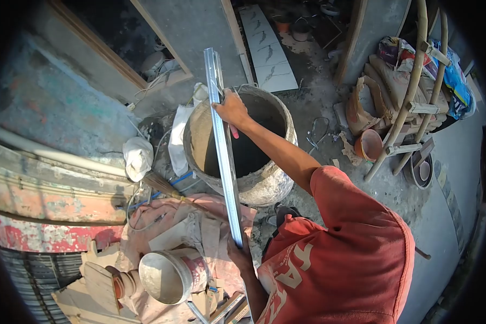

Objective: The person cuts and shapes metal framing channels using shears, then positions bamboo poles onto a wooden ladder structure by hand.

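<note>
The perforated metal strip (225,162) slants lengthwise over the drum (272,186), both ends beyond its rim. The right hand (233,110) grips near the upper end, fingers closed; the left hand (240,255) clasps the lower. The rough, crusted drum's shadowed contents are unclear; pale residue coats the tilted bucket (195,270).
</note>
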`<state>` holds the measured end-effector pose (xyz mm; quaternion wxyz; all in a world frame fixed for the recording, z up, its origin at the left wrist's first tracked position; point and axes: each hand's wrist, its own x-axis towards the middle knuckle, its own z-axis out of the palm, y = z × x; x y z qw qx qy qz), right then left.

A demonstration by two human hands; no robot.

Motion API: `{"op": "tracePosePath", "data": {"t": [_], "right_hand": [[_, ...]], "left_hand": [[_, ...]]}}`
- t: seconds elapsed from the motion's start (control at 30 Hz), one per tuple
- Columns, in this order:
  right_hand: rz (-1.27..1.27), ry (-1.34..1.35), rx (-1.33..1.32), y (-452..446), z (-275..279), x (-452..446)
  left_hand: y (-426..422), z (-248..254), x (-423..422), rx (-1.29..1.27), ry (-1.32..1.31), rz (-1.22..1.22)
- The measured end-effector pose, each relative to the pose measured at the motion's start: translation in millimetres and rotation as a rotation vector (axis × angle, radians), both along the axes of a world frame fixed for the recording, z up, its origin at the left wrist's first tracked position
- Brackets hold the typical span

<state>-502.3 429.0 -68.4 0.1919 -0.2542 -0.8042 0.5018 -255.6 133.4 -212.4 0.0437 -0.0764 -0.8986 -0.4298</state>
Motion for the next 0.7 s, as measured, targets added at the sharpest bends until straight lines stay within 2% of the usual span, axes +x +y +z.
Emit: {"op": "tracePosePath", "data": {"t": [0.23,0.33,0.4,0.43,0.47,0.5,0.53,0.57,0.6,0.63,0.67,0.7], "right_hand": [[-0.033,-0.053,0.026,-0.5,-2.8,-4.9],[-0.005,-0.035,0.024,3.2,-6.7,-7.1],[0.004,-0.051,0.043,4.9,-5.5,-7.5],[0.012,-0.031,0.065,6.6,-3.3,-5.5],[0.084,-0.013,-0.109,11.9,-5.9,-8.2],[0.06,0.047,0.011,17.5,-17.9,-15.8],[0.059,0.083,0.046,23.9,-24.7,-20.0],[0.082,0.09,0.098,26.5,-21.2,-18.5],[0.103,0.009,0.011,20.8,-3.2,-9.4],[0.153,0.128,-0.074,23.7,-8.5,-14.6],[0.224,-0.017,-0.13,7.2,26.1,7.9],[0.177,0.124,-0.031,17.7,7.8,-9.4]], "left_hand": [[-3.4,-11.4,-5.5,-0.026,-0.02,0.009],[-4.8,-18.4,-8.0,-0.032,0.051,-0.018],[1.6,-4.8,-9.3,-0.097,0.09,-0.007],[5.8,5.9,-7.9,-0.117,0.029,0.034],[-2.1,-12.0,-7.4,-0.166,0.023,0.024],[1.9,-2.6,-6.0,-0.158,-0.112,0.051],[5.9,-0.8,-6.6,-0.096,0.02,0.048],[6.6,-7.3,-6.1,-0.082,0.017,0.062],[8.8,4.9,-4.9,-0.075,0.023,0.043],[5.7,1.6,-2.2,-0.095,-0.058,0.053],[4.2,4.1,1.2,-0.022,-0.011,0.075],[-1.0,-1.2,4.9,-0.015,-0.023,0.064]]}}
